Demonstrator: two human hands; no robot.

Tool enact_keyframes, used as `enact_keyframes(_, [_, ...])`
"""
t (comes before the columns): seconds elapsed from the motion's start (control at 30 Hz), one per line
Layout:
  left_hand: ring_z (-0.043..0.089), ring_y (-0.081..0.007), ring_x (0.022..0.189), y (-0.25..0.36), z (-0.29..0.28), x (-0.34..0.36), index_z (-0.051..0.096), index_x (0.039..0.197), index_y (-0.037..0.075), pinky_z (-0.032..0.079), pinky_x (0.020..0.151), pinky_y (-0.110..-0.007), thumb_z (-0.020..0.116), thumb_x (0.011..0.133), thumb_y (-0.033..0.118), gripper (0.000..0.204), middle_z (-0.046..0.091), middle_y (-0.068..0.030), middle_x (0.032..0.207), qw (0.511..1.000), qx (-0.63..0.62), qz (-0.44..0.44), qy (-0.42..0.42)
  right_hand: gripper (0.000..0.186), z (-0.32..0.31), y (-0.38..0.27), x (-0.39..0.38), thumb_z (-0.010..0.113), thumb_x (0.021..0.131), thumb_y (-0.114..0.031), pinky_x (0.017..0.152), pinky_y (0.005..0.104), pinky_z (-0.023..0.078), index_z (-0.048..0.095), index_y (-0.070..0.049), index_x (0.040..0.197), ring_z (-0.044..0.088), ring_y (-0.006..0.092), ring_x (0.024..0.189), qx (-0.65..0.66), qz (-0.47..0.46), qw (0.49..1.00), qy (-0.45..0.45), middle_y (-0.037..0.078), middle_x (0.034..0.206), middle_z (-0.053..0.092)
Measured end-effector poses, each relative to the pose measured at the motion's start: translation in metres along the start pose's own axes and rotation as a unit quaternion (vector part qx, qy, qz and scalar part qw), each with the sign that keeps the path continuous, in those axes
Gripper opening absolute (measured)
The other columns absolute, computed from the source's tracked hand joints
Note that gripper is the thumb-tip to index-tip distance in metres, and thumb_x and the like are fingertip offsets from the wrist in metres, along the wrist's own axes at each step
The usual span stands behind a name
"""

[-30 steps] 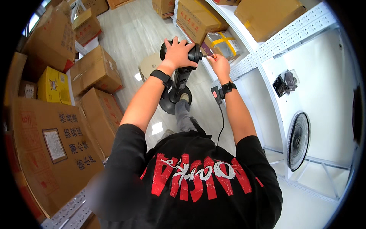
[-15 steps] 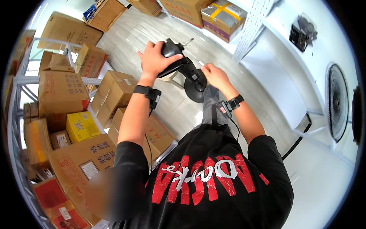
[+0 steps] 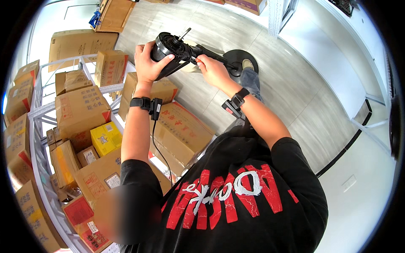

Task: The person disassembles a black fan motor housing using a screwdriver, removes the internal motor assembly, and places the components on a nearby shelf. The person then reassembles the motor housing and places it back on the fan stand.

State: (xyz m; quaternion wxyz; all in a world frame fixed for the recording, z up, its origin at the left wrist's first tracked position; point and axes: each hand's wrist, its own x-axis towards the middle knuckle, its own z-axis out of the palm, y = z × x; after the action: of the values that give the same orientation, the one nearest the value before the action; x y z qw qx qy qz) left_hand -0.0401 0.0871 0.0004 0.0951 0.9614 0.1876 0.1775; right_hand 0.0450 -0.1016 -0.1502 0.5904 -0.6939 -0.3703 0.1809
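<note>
My left hand [image 3: 148, 63] is wrapped round the black motor head [image 3: 168, 46] of a stand fan, whose bare metal shaft [image 3: 184, 33] points up and away. My right hand [image 3: 213, 71] is closed on a small red-handled tool [image 3: 198, 60], probably a screwdriver, against the housing just below the head; its tip is hidden. The fan's black column leans across to a round base [image 3: 234, 54], with my shoe [image 3: 247, 64] on it. A beige stool, partly hidden, is behind the column. Both wrists carry black strapped devices with cables.
Stacked cardboard boxes [image 3: 177, 135] on white metal racks crowd my left side. A wooden cabinet [image 3: 110, 14] stands at the far back. White shelving [image 3: 320, 69] runs along my right. Grey tiled floor [image 3: 295, 105] lies between, with a black strip near the lower right.
The view has swung round. The fan head and both hands now sit further left, with the shaft tilted upward. My right hand left the shaft and is now at the housing below it.
</note>
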Motion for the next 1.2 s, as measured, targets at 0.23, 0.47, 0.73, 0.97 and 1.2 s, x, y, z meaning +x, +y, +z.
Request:
enact_keyframes(0.23, [0.053,-0.0306,0.092,0.002,-0.002,-0.004,0.067,0.111,0.004,0.045,0.085,-0.042,0.085,0.062,0.053,0.072,0.054,-0.0141,0.097,1.0,-0.002,0.015,0.004,0.013,0.01,0.006,-0.002,0.054,0.098,-0.02,0.064,0.0485,0.05,0.055,-0.007,0.1,0.065,0.0374,0.082,0.019,-0.001,0.999,0.031,0.014,0.085,0.067])
enact_keyframes(0.47, [0.051,-0.0278,0.089,-0.005,-0.001,-0.004,0.067,0.109,0.001,0.045,0.083,-0.038,0.085,0.063,0.046,0.068,0.05,-0.0116,0.094,0.996,-0.082,0.017,0.005,0.014,-0.017,0.007,0.013,0.062,0.089,-0.02,0.061,0.0473,0.05,0.06,-0.006,0.088,0.065,0.0358,0.072,-0.057,-0.111,0.991,0.037,0.014,0.077,0.066])
enact_keyframes(0.73, [0.052,-0.0275,0.09,-0.005,-0.003,-0.007,0.069,0.107,0.001,0.044,0.084,-0.039,0.083,0.062,0.05,0.068,0.051,-0.011,0.094,0.997,-0.078,0.024,-0.001,0.049,-0.068,0.009,0.039,0.08,0.076,-0.044,0.054,0.0386,0.046,0.051,-0.005,0.065,0.06,0.0286,0.058,-0.091,0.071,0.992,-0.057,0.01,0.062,0.058])
enact_keyframes(0.97, [0.052,-0.0289,0.098,0.004,-0.008,-0.001,0.063,0.116,-0.002,0.045,0.089,-0.039,0.082,0.065,0.05,0.075,0.052,-0.0135,0.101,0.996,-0.061,0.065,-0.025,0.092,-0.004,-0.001,0.059,0.091,0.069,-0.018,0.108,0.0342,0.042,0.041,0.003,0.143,0.052,0.0198,0.127,0.4,0.004,0.904,-0.148,0.013,0.136,0.055])
enact_keyframes(1.2, [0.058,-0.0348,0.105,0.006,-0.009,-0.013,0.062,0.119,0.0,0.048,0.092,-0.042,0.081,0.064,0.06,0.084,0.056,-0.0177,0.114,0.997,-0.051,0.048,-0.016,0.089,-0.012,-0.027,0.04,0.09,0.07,-0.016,0.106,0.0352,0.046,0.042,0.003,0.142,0.056,0.0175,0.122,0.333,0.043,0.937,-0.101,0.012,0.133,0.057])
